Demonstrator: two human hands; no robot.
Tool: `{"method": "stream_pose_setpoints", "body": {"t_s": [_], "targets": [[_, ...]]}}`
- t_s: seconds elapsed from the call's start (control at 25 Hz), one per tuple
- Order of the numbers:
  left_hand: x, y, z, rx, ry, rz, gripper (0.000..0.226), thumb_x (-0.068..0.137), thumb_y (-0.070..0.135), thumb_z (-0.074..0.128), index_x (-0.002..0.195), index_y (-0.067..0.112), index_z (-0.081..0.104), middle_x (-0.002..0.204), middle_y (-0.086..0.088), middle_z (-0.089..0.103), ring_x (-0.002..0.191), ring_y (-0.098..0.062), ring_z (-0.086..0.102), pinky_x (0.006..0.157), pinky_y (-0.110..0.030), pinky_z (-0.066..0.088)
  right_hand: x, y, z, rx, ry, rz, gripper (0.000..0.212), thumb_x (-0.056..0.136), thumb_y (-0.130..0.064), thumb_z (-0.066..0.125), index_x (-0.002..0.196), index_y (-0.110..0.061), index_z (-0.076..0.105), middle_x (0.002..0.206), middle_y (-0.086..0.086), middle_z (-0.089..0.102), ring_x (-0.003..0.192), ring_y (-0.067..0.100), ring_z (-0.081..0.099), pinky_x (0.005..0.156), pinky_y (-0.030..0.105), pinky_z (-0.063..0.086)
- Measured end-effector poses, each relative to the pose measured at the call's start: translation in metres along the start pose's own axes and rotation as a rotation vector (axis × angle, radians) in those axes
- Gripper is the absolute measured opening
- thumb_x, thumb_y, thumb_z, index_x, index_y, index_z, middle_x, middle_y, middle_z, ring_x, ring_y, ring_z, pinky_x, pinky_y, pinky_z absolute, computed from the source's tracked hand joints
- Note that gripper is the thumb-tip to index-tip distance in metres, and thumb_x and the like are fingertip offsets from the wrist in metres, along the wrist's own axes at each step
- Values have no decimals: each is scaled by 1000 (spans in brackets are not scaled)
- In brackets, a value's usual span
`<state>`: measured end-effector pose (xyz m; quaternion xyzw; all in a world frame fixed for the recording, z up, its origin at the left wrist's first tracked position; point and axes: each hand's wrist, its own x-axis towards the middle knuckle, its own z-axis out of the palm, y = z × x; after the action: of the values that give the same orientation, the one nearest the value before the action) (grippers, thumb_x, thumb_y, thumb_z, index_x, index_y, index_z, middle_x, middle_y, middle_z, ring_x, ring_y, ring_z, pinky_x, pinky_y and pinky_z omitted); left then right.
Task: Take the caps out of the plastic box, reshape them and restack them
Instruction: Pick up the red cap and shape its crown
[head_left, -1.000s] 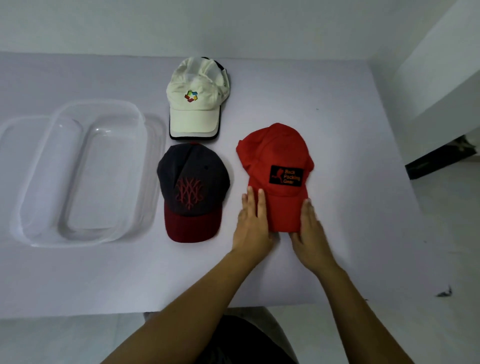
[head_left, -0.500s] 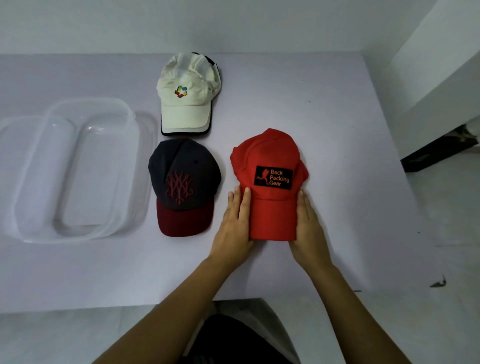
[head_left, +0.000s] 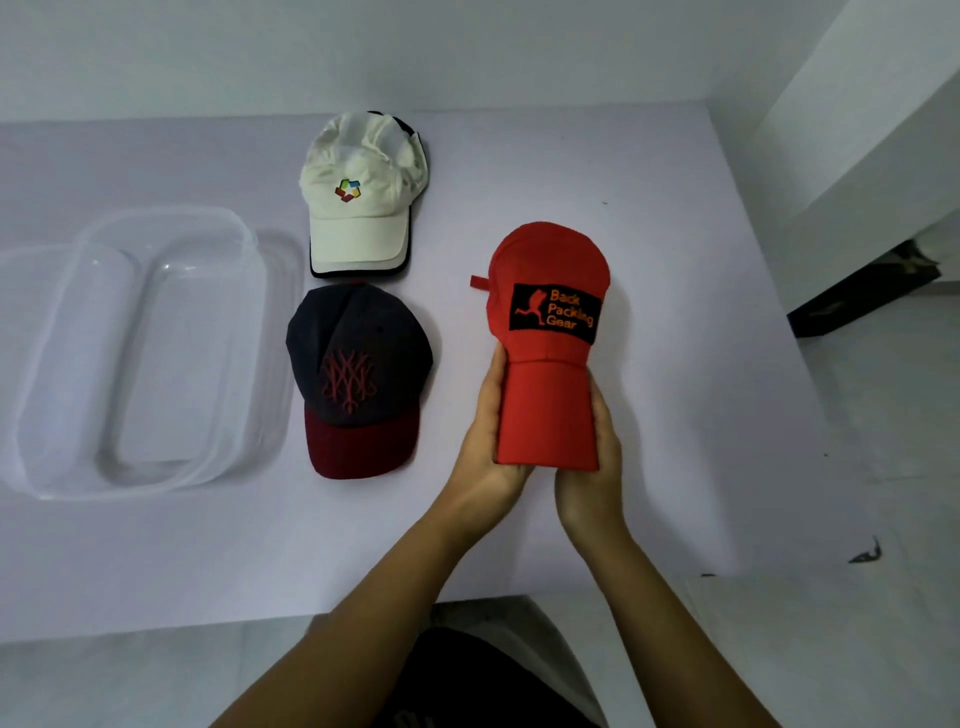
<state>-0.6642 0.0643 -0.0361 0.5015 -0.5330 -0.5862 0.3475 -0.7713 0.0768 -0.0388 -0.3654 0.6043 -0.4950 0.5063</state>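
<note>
A red cap (head_left: 548, 343) with a black patch is lifted off the table, its brim squeezed narrow between my two hands. My left hand (head_left: 488, 441) grips the brim's left side and my right hand (head_left: 597, 457) grips its right side, fingers curled under it. A dark grey cap (head_left: 358, 374) with a maroon brim lies on the table to the left. Behind it sits a white cap (head_left: 358, 202) stacked on a dark-edged one. The clear plastic box (head_left: 62, 364) stands at far left with nothing in it.
The white table (head_left: 675, 260) runs to a wall at the back and ends at the right near a dark floor gap (head_left: 862, 291). Its front edge is close to my body.
The red cap has risen off the table. My hands went from lying flat beside its brim to gripping the brim and bending its sides inward.
</note>
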Motion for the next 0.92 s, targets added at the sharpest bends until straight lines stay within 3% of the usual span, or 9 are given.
{"method": "stream_pose_setpoints", "body": {"t_s": [0.12,0.28,0.36,0.44,0.52,0.64,0.76,0.84,0.92], "targets": [[-1,9,9,-40,-19,46,78,83,20,50,147,23,4,139,26,22,119,28,33,96,-2,33,-9,-3,6,43,30,18,40,98,-3,33,138,-7,35,99,-11,55,71,-16,61,62,3,47],[0,13,7,-78,49,53,79,82,33,53,145,25,5,140,28,22,122,26,31,98,-2,32,-2,-7,-2,93,-11,-3,41,98,-5,35,137,-14,33,105,-17,56,82,-16,62,67,4,48],[-2,9,4,-14,56,74,86,79,41,51,148,22,4,144,26,19,128,22,29,102,-5,31,0,-11,-3,64,-65,-39,50,94,-34,47,140,-22,32,104,-28,61,92,-13,62,73,8,49],[-6,7,5,-52,81,35,85,77,44,51,147,25,5,143,26,21,126,23,31,101,-5,33,-1,-15,0,14,-105,-59,82,67,-72,58,135,-34,31,105,-36,63,98,-9,62,76,13,52],[-10,4,1,-57,104,20,86,76,44,52,146,27,5,143,25,22,125,23,32,101,-6,34,0,-12,-3,-107,-140,-139,97,53,-83,59,134,-40,30,118,-30,60,106,-2,62,82,22,54],[-11,-8,-21,143,3,33,99,77,35,62,151,23,-4,158,9,11,142,3,21,115,-27,29,4,-13,-17,-317,-168,-213,91,68,-83,45,145,-44,13,154,-1,29,139,16,34,107,47,40],[-13,-13,-43,142,-156,27,104,65,15,58,149,34,0,160,10,2,147,-5,8,120,-43,17,8,-5,-32,-459,-158,-241,83,77,-80,33,146,-43,6,159,1,13,147,17,15,114,50,28],[-8,-1,-51,-63,-35,-52,95,58,8,51,141,42,20,156,13,19,143,-1,19,121,-41,17,7,-5,-37,-394,-177,-235,76,78,-79,36,143,-48,9,159,0,12,146,17,15,113,53,30],[4,12,-60,-114,194,-71,67,73,10,50,129,44,38,153,8,31,139,-2,29,119,-41,22,3,-6,-40,-332,-199,-237,70,80,-76,38,139,-49,12,159,-1,13,146,16,16,112,55,31]]}}
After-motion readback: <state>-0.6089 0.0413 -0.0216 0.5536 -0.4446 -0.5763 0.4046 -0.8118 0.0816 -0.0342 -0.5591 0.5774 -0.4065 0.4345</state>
